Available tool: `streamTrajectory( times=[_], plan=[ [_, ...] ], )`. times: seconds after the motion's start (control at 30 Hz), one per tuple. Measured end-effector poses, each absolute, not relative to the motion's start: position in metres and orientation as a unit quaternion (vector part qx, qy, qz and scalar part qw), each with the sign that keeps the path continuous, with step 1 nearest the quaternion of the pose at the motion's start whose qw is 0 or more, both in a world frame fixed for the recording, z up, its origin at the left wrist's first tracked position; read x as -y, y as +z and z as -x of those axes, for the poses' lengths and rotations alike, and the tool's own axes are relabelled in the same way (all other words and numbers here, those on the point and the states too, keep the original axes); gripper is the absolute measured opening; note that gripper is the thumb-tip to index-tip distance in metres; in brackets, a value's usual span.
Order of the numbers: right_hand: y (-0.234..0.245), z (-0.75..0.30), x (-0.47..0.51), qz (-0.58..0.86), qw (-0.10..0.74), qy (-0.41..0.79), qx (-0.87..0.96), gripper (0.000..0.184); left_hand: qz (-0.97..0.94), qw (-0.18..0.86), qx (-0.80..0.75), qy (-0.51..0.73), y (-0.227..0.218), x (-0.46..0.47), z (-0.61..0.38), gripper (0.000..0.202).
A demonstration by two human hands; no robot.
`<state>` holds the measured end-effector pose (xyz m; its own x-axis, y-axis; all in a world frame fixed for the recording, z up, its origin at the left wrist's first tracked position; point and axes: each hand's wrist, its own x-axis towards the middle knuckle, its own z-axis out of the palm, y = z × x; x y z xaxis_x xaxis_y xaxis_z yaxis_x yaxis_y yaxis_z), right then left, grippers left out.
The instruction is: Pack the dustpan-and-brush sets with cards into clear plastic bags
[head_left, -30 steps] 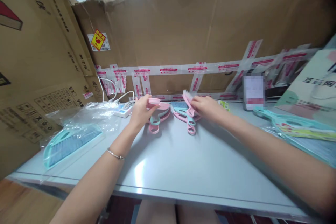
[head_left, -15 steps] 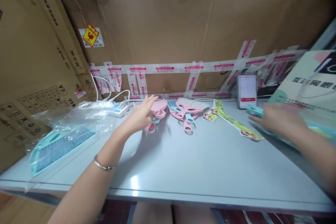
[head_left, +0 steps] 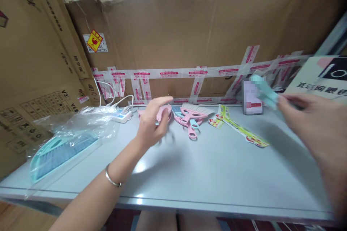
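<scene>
My left hand [head_left: 154,122] is raised above the table with thumb and fingers apart and nothing between them. Behind it, partly covered, lies a pink plastic piece [head_left: 166,109]. To its right, a small pink brush with white bristles [head_left: 195,111] rests on a pink dustpan with light-blue parts. On the right side, my right hand [head_left: 303,119] is closed around one end of a light-blue plastic tool [head_left: 264,88]. This tool is held up in the air, its rounded far end in front of the phone. Motion blur hides its exact kind.
A phone [head_left: 252,104] leans upright at the back. Yellow-green card strips [head_left: 241,130] lie before it. Leftward are a power strip [head_left: 121,115] and a light-blue dustpan set [head_left: 65,151] in clear plastic. Cardboard [head_left: 162,32] walls off the back; a printed box [head_left: 311,79] stands right.
My right hand has lifted the light-blue tool from low beside the phone to in front of it. My left hand has shifted slightly right and turned, its fingers now curved.
</scene>
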<state>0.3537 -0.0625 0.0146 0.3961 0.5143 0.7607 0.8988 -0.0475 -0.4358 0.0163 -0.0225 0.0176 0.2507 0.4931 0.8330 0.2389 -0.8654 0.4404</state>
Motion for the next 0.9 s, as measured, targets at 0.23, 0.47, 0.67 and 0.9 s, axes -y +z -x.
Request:
streamTrajectory(
  times=[0.23,0.47,0.67,0.9],
  plan=[
    [0.015,-0.171,0.047,0.35,0.436,-0.155,0.815,0.028,-0.483,0.601,-0.29,0.567,0.012,0.036,-0.05,0.04],
    [-0.013,-0.195,0.032,0.373,0.593,0.066,0.711,0.02,-0.397,0.578,-0.396,0.593,0.008,0.001,-0.013,0.042],
    [-0.016,-0.211,0.018,0.46,0.608,0.486,0.427,0.027,-0.482,0.525,-0.393,0.581,0.0,-0.003,-0.015,0.054],
    [-0.022,-0.192,0.026,0.404,0.576,0.648,0.29,0.014,-0.579,0.326,-0.402,0.63,-0.001,0.004,-0.011,0.053]
  ],
)
